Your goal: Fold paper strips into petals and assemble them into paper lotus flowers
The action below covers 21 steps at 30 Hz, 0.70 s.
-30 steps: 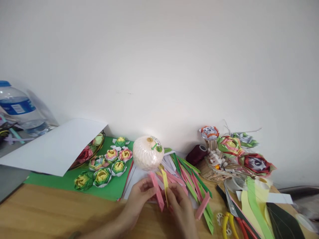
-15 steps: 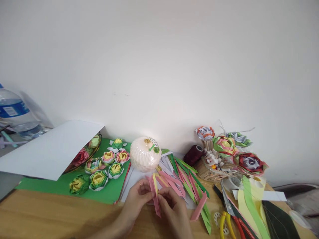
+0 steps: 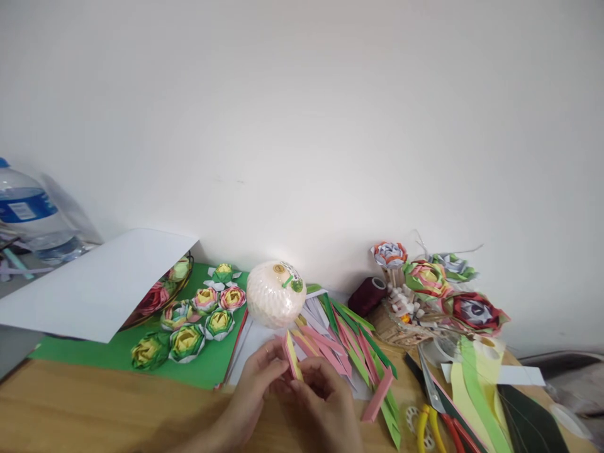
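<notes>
Between my two hands is a folded pink and yellow paper piece [image 3: 292, 357], held upright at a slant. My left hand [image 3: 260, 377] pinches its left side with thumb and fingers. On the other side, my right hand [image 3: 325, 393] grips its lower right edge, fingers curled. Just beyond the hands sits a white, netted round object [image 3: 276, 294] with a green label. Pink, green and white folded paper strips [image 3: 349, 343] fan out behind and to the right of my right hand. One loose pink strip [image 3: 377, 395] lies across the green ones.
Several paper flowers [image 3: 187, 341] rest on a green sheet [image 3: 94, 362] at left, beside a white sheet [image 3: 104, 283] and a water bottle [image 3: 33, 211]. At right are a maroon thread spool [image 3: 368, 296], a basket with paper flowers [image 3: 427, 277], scissors [image 3: 429, 377] and yellow-handled pliers [image 3: 422, 428].
The pink and yellow piece has been turned and folded up, so its long lower end no longer hangs below my fingers. My right fingers have shifted slightly left.
</notes>
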{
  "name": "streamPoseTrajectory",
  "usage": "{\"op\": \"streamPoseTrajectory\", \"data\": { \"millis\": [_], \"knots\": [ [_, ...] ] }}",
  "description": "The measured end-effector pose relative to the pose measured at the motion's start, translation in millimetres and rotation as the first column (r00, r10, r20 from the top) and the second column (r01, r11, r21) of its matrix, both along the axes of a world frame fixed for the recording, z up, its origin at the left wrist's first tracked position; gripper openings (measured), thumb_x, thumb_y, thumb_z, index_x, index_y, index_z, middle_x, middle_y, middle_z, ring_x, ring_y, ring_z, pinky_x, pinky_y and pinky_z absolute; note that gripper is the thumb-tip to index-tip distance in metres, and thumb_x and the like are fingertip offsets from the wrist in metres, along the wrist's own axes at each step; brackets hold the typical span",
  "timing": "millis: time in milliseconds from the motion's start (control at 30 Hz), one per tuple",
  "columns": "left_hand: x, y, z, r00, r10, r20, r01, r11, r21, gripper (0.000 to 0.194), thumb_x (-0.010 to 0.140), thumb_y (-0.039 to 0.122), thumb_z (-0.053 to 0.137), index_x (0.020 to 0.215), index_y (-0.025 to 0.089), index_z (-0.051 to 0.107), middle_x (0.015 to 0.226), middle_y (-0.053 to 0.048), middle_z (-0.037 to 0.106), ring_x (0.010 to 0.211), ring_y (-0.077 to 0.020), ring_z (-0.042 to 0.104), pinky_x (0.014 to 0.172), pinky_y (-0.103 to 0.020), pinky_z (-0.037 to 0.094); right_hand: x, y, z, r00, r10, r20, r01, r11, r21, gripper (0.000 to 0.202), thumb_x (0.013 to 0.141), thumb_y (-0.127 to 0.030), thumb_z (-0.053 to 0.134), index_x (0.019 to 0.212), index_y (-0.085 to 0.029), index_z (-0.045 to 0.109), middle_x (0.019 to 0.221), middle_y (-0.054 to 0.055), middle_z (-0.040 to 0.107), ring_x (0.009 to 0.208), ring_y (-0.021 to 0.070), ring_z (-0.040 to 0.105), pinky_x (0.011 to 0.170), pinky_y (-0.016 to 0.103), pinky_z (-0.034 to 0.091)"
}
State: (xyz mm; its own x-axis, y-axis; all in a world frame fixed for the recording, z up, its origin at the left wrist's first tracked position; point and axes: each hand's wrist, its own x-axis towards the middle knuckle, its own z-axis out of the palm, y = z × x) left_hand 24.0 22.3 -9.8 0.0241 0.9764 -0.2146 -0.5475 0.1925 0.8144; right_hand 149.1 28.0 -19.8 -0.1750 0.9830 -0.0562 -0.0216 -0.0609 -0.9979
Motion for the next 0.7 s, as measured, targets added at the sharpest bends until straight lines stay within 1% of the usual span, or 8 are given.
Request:
{"op": "streamPoseTrajectory", "data": {
  "millis": [100, 233, 300, 367, 467, 567, 633, 700],
  "knots": [
    [-0.3, -2.0, 0.2, 0.999, -0.048, -0.004, 0.048, 0.999, 0.002, 0.014, 0.070, 0.029, 0.066, 0.074, 0.015, 0.067, 0.068, -0.002, 0.061, 0.066, -0.0133, 0.053, 0.062, -0.023, 0.042, 0.8, 1.3, -0.4, 1.000, -0.011, 0.001, 0.011, 1.000, 0.006, 0.036, 0.062, -0.049, 0.072, 0.070, -0.016, 0.059, 0.058, 0.000, 0.062, 0.055, 0.0146, 0.057, 0.053, 0.024, 0.041],
    [-0.7, -2.2, 0.7, 0.995, -0.102, 0.012, 0.102, 0.994, 0.042, 0.022, 0.070, 0.032, 0.066, 0.085, 0.016, 0.070, 0.079, -0.005, 0.067, 0.075, -0.0166, 0.057, 0.073, -0.028, 0.045, 4.4, 1.8, -0.1, 0.990, -0.056, 0.132, 0.047, 0.997, 0.064, 0.039, 0.063, -0.052, 0.070, 0.068, -0.015, 0.060, 0.055, 0.000, 0.059, 0.052, 0.0134, 0.053, 0.051, 0.024, 0.039],
    [-0.9, -1.4, 0.2, 0.994, -0.108, -0.034, 0.110, 0.993, 0.041, 0.023, 0.066, 0.033, 0.069, 0.082, 0.016, 0.071, 0.082, -0.006, 0.068, 0.080, -0.0195, 0.058, 0.077, -0.030, 0.045, 5.8, 1.4, 0.7, 0.976, -0.056, 0.210, 0.035, 0.994, 0.101, 0.038, 0.065, -0.051, 0.068, 0.068, -0.014, 0.062, 0.053, -0.001, 0.057, 0.050, 0.0121, 0.049, 0.048, 0.022, 0.036],
    [-1.1, -0.3, -1.2, 0.990, -0.083, -0.112, 0.087, 0.996, 0.028, 0.022, 0.064, 0.034, 0.071, 0.075, 0.015, 0.071, 0.081, -0.006, 0.068, 0.082, -0.0211, 0.058, 0.077, -0.030, 0.044, 6.5, 1.3, 1.0, 0.966, -0.024, 0.259, -0.012, 0.991, 0.137, 0.036, 0.068, -0.051, 0.066, 0.068, -0.015, 0.064, 0.055, -0.001, 0.057, 0.051, 0.0119, 0.048, 0.048, 0.022, 0.035],
    [-2.1, 0.8, -3.5, 0.984, -0.066, -0.165, 0.070, 0.997, 0.019, 0.025, 0.067, 0.038, 0.067, 0.075, 0.014, 0.070, 0.076, -0.005, 0.066, 0.076, -0.0198, 0.057, 0.071, -0.029, 0.044, 7.0, 2.3, 0.3, 0.974, 0.052, 0.220, -0.079, 0.990, 0.116, 0.035, 0.071, -0.050, 0.063, 0.071, -0.015, 0.062, 0.063, 0.001, 0.061, 0.057, 0.0138, 0.053, 0.053, 0.023, 0.038],
    [-3.6, 1.3, -4.7, 0.977, -0.011, -0.214, 0.016, 1.000, 0.019, 0.027, 0.066, 0.041, 0.067, 0.067, 0.014, 0.067, 0.060, -0.001, 0.059, 0.060, -0.0141, 0.050, 0.059, -0.024, 0.040, 7.2, 3.3, 0.6, 0.982, 0.134, 0.131, -0.138, 0.990, 0.016, 0.036, 0.074, -0.052, 0.060, 0.077, -0.017, 0.057, 0.061, 0.000, 0.061, 0.054, 0.0139, 0.055, 0.053, 0.023, 0.040],
    [-4.3, 1.7, -5.1, 0.968, 0.038, -0.247, -0.034, 0.999, 0.023, 0.028, 0.065, 0.042, 0.067, 0.063, 0.014, 0.065, 0.056, 0.001, 0.055, 0.056, -0.0121, 0.045, 0.056, -0.023, 0.037, 7.5, 3.0, 2.8, 0.974, 0.166, 0.152, -0.169, 0.986, 0.010, 0.038, 0.075, -0.054, 0.057, 0.085, -0.017, 0.058, 0.059, 0.000, 0.061, 0.050, 0.0132, 0.054, 0.051, 0.023, 0.040],
    [-4.5, 2.1, -5.1, 0.969, 0.048, -0.244, -0.046, 0.999, 0.015, 0.028, 0.064, 0.042, 0.068, 0.063, 0.014, 0.065, 0.057, 0.001, 0.055, 0.057, -0.0121, 0.045, 0.056, -0.023, 0.037, 8.2, 2.5, 6.1, 0.955, 0.190, 0.229, -0.210, 0.975, 0.068, 0.038, 0.077, -0.054, 0.055, 0.085, -0.017, 0.061, 0.061, 0.000, 0.061, 0.052, 0.0132, 0.053, 0.053, 0.023, 0.040]
  ]
}}
